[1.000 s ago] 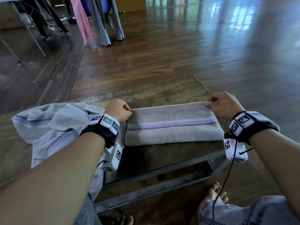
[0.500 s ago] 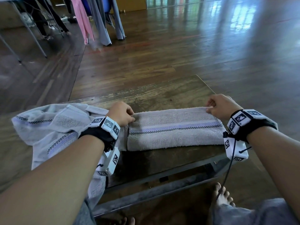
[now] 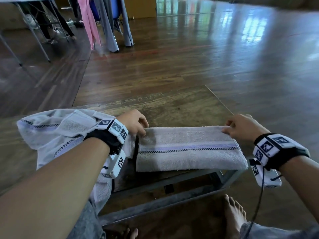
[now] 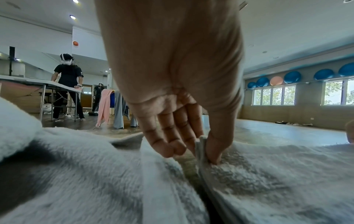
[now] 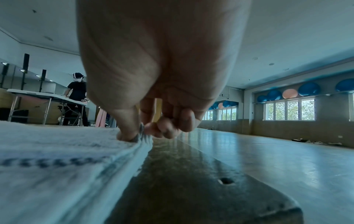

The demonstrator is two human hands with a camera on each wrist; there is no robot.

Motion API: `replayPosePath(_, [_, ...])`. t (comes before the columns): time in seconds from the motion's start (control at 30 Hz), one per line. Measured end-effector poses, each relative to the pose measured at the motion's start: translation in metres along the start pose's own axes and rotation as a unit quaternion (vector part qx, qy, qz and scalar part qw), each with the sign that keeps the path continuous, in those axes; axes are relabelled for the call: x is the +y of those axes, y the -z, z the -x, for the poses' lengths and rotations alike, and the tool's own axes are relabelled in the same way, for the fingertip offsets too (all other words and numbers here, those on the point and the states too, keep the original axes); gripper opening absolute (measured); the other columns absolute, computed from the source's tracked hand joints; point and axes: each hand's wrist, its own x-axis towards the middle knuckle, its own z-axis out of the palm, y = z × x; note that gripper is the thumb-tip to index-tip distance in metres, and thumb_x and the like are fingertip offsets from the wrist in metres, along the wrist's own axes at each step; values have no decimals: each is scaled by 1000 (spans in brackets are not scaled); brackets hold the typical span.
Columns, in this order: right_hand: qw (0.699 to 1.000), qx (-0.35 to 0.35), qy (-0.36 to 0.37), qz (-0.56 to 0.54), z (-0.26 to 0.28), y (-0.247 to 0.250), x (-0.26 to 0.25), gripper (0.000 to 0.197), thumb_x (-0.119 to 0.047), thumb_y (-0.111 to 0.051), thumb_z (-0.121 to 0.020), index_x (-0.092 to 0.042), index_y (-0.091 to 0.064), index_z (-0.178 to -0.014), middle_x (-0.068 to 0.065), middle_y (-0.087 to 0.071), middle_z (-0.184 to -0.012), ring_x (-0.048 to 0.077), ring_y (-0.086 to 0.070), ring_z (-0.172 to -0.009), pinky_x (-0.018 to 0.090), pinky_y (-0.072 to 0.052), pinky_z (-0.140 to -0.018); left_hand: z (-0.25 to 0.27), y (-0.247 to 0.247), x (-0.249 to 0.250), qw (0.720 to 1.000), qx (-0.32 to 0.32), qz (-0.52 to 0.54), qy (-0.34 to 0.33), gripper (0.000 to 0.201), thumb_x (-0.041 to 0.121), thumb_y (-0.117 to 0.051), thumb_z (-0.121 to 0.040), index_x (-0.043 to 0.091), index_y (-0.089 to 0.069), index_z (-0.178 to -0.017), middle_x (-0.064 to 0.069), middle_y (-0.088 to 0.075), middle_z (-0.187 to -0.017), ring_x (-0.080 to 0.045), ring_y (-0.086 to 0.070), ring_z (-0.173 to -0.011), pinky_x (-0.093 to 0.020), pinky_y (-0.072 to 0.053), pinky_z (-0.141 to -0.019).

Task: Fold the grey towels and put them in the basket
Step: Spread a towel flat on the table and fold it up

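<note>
The low brown wooden table (image 3: 172, 104) is showing more bare top beyond both hands than a second ago, as the folded grey terry towel with its lilac checked stripe (image 3: 188, 149) is being drawn toward its near edge, the fold apparently being squared. The left hand (image 3: 133, 122) and right hand (image 3: 241, 127) are each pinching a far corner. A crumpled grey towel (image 3: 57, 131) is lying unfolded under the left wrist; no basket is showing.
</note>
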Motion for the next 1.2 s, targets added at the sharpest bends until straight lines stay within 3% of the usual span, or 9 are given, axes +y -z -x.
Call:
replayPosePath(0.17, [979, 177, 71, -69, 4, 12, -8, 13, -30, -70, -87, -18, -69, -84, 0, -66, -72, 25, -62, -74, 35, -52, -74, 7, 20, 6, 984, 170, -5, -48, 18, 8, -72, -75, 15, -80, -90, -2, -75, -86, -16, -65, -78, -30, -52, -72])
replayPosePath(0.27, [932, 308, 118, -153, 6, 27, -15, 5, -28, -70, -87, -24, -66, -86, -13, -63, -65, 3, -61, -62, 21, -48, -67, 14, 37, 6, 928, 363, 8, -83, 16, 10, -69, -75, 17, -76, -88, 0, -64, -87, -15, -55, -78, -28, -43, -71])
replayPosePath(0.37, [885, 368, 173, -227, 11, 38, -18, 10, -24, -72, -86, -28, -64, -91, -13, -66, -71, -2, -64, -65, 6, -47, -62, 23, 49, 3, 885, 447, 32, -129, 16, 11, -74, -75, 20, -73, -88, 2, -60, -87, -6, -49, -70, -16, -37, -70])
replayPosePath(0.5, [922, 282, 177, -195, 14, 33, -6, 17, -19, -78, -81, -26, -64, -87, -11, -68, -72, -3, -64, -66, 11, -50, -69, 35, 42, -8, 917, 371, 17, -146, 19, 17, -84, -73, 24, -71, -83, -2, -62, -86, 0, -50, -66, -5, -35, -60])
replayPosePath(0.6, [987, 45, 124, -96, 17, 17, 8, 23, -29, -86, -76, -25, -68, -90, -7, -71, -83, 13, -66, -81, 31, -51, -80, 39, 28, -21, 987, 147, -5, -66, 26, 25, -88, -70, 24, -72, -90, -4, -66, -94, -14, -60, -83, -22, -44, -68])
replayPosePath(0.67, [994, -4, 88, -61, 16, 9, 14, 29, -40, -84, -77, -24, -68, -94, -4, -69, -88, 20, -62, -90, 35, -49, -86, 38, 18, -29, 998, 54, -8, -10, 34, 31, -88, -71, 21, -73, -100, -3, -69, -97, -18, -65, -92, -30, -51, -80])
replayPosePath(0.8, [998, 7, 23, -65, 10, 5, 14, 26, -46, -67, -91, -23, -65, -80, -1, -64, -82, 28, -57, -101, 41, -48, -93, 30, 6, -35, 997, 62, -1, 50, 27, 34, -76, -84, 7, -73, -84, -4, -72, -83, -22, -67, -83, -31, -49, -72])
replayPosePath(0.97, [996, -57, 6, -64, 7, -2, 4, 37, -49, -63, -93, -17, -67, -75, 4, -66, -82, 22, -60, -89, 39, -51, -87, 25, -2, -30, 991, 32, -40, 124, 50, 39, -67, -90, 11, -45, -55, -9, -45, -57, -22, -43, -53, -28, -32, -52])
replayPosePath(1.2, [997, -19, 9, -73, 5, 1, -7, 29, -28, -68, -90, -5, -66, -73, 4, -66, -74, 27, -61, -86, 40, -42, -94, 22, 1, -24, 994, 44, -21, 102, 30, 21, -71, -86, 5, -60, -64, -9, -53, -63, -18, -46, -55, -30, -36, -55])
